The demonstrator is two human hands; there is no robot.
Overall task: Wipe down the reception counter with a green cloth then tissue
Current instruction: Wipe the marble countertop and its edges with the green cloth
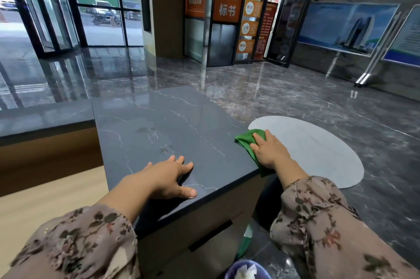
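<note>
The right hand (269, 150) presses flat on the green cloth (248, 142) at the surface's (159, 119) right edge, cloth draping over the side. The left hand (168, 178) rests open, empty. Soft and limp, it likely bunches; best held under a spread palm.

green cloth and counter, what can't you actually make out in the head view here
- Green cloth: the right hand covers its middle, so its full size and fold are hidden.
- Counter: its right side face, under the cloth, faces away from the camera.
- Purple bin: cut off by the bottom edge; the white tissue inside is only partly seen.
- Counter smudges: too faint to tell wet from dirty.
</note>
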